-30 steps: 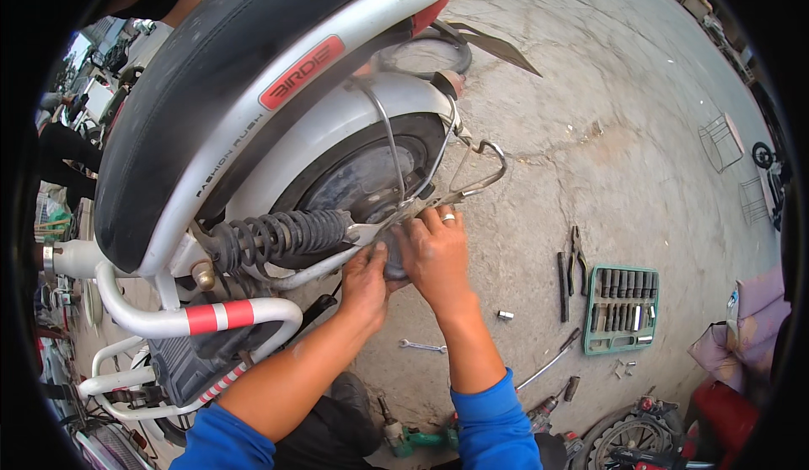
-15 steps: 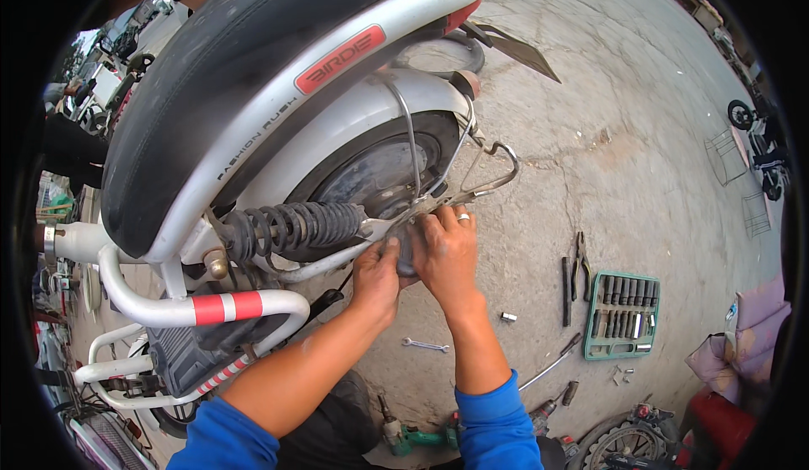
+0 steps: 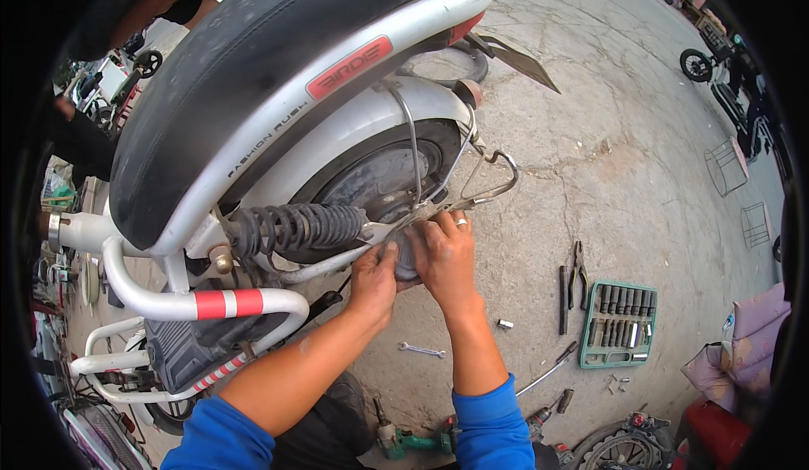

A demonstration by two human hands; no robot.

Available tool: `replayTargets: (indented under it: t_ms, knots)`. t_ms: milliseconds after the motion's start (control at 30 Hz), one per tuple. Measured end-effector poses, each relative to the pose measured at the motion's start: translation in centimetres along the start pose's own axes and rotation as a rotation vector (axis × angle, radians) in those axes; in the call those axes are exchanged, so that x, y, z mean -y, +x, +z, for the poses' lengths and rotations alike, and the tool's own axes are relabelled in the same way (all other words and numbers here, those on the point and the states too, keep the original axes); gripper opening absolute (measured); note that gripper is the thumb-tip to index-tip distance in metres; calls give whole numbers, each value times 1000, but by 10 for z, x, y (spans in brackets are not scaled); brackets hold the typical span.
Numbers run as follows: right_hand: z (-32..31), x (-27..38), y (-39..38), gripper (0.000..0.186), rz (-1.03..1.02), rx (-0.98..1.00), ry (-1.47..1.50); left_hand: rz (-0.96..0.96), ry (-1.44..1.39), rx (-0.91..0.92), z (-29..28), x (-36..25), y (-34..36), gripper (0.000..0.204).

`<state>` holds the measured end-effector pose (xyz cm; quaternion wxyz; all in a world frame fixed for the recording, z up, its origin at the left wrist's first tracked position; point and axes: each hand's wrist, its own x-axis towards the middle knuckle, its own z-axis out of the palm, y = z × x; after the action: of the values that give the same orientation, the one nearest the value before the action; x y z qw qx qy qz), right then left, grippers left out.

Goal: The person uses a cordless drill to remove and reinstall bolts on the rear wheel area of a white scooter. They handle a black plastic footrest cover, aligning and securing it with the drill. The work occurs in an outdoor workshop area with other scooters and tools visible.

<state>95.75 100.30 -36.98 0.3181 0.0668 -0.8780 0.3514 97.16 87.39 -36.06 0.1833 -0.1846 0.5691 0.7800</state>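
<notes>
My left hand [image 3: 375, 280] and my right hand [image 3: 447, 259] are closed around a dark, rounded part [image 3: 403, 255] at the lower rear frame of a silver scooter with a black seat [image 3: 194, 74]. Just left of them is a black coil shock absorber [image 3: 303, 227], and above them the rear wheel [image 3: 371, 175] with its silver mudguard and bent metal stand [image 3: 506, 179]. My thumb and fingers partly hide the held part.
A green socket case [image 3: 618, 323], pliers [image 3: 578, 276], a wrench [image 3: 421, 349] and power drills [image 3: 404, 436] lie on cracked concrete [image 3: 607, 150]. A cushioned seat [image 3: 742, 352] and loose wheel [image 3: 619, 445] are lower right. Another person's arm [image 3: 135, 11] is upper left; parked scooters line both sides.
The view has shifted slightly, showing more of the parked scooters on the right. Both my hands stay closed on the same part, with only slight movement.
</notes>
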Motion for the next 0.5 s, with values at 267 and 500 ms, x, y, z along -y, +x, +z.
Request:
replayTargets:
  t_ms: [267, 500]
  knots:
    - [-3, 2, 0, 19, 36, 35, -23, 59, -7, -17, -1, 6, 2, 24]
    - [8, 2, -5, 17, -7, -34, -40, 220, 214, -110, -6, 24, 11, 28]
